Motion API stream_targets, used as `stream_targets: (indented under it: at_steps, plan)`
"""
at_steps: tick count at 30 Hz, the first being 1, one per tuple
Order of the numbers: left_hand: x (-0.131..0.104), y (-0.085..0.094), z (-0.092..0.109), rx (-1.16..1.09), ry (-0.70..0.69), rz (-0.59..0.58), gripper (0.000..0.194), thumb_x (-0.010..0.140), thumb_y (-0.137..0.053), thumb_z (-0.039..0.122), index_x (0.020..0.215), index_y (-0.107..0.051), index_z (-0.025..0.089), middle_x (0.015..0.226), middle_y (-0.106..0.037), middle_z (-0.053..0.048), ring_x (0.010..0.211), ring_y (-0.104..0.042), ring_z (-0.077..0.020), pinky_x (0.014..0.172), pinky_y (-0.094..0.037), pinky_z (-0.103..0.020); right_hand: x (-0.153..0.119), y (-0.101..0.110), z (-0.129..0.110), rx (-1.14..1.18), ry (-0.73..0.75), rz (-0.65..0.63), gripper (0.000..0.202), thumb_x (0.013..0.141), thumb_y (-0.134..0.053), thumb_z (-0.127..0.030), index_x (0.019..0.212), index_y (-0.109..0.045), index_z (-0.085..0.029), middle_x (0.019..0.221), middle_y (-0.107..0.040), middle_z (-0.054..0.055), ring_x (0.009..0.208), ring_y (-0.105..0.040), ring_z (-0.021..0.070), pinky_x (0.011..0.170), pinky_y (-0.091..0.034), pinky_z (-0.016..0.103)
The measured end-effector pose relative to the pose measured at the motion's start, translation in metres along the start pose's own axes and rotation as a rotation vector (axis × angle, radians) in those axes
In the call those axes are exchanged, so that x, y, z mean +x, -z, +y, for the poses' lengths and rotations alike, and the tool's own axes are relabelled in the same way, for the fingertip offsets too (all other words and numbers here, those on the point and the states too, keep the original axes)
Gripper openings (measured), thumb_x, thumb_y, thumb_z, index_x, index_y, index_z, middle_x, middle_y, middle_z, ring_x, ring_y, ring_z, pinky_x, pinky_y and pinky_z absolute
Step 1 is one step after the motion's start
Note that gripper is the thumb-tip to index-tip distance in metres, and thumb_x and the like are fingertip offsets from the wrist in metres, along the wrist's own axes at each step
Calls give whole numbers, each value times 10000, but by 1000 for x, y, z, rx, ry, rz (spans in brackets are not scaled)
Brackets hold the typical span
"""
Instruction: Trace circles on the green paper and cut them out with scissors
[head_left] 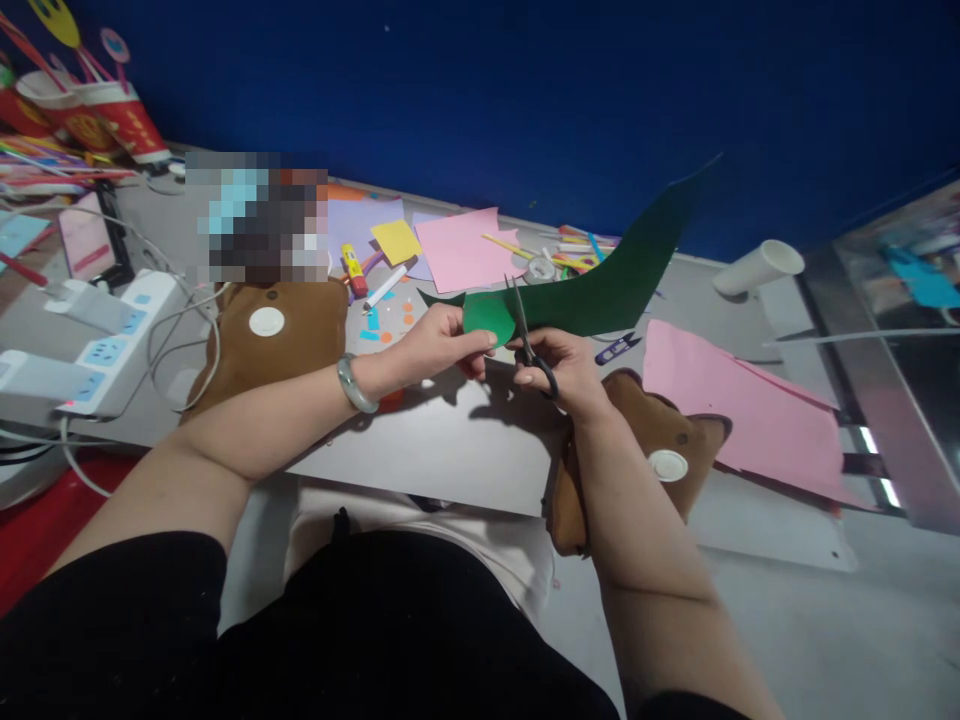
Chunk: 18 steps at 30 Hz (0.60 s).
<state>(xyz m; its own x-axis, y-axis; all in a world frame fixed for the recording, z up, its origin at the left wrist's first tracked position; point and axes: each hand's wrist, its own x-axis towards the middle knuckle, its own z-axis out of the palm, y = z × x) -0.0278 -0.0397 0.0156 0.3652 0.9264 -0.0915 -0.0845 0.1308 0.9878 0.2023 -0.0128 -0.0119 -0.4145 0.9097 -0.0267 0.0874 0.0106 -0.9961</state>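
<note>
Left hand [439,340] pinches green paper [487,314]; right hand [570,370] grips one pair of scissors [523,325]; one glue stick's [353,270] label is unreadable.

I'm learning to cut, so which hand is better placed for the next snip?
Probably the right hand: it holds the scissors at the green paper. The left hand pinches the green paper, so it seems better for steadying.

Light: moderate, from above | shadows [517,408] under hands [439,342] | edges stretched, blurred | patch [259,215] pixelated
</note>
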Motion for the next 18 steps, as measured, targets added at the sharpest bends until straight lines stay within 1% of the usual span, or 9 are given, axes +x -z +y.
stream_targets:
  at_steps: [3, 7, 12, 18]
  plan:
    - [0, -1, 0, -2, 9, -3, 329, 926, -805, 280, 650, -686, 147, 574, -717, -21, 537, -695, -94, 567, -547, -166, 0, 1, 0, -25, 13, 14, 737, 368, -1101, -638, 856, -774, -193, 622, -651, -29, 529, -556, 109, 496, -460, 239]
    - [0, -1, 2, 1, 29, -13, 370, 937, -816, 297, 630, -679, 145, 566, -710, -22, 528, -687, -94, 562, -549, -170, 0, 2, 1, -38, 17, 4, 723, 384, -1102, -631, 855, -774, -191, 633, -647, -26, 546, -544, 107, 512, -452, 240]
    - [0, -1, 1, -1, -2, -25, 378, 941, -816, 287, 615, -694, 139, 568, -718, -35, 527, -687, -91, 559, -539, -163, 0, 2, 1, -35, 33, 7, 702, 381, -1110, -608, 840, -783, -190, 643, -648, -25, 565, -534, 100, 525, -443, 230]
    - [0, 0, 1, 47, -4, -27, 403, 958, -788, 280, 593, -704, 132, 574, -721, -46, 540, -683, -85, 579, -540, -158, 1, 2, 1, -33, 33, 7, 703, 380, -1113, -605, 838, -779, -190, 641, -649, -20, 577, -539, 105, 526, -450, 226]
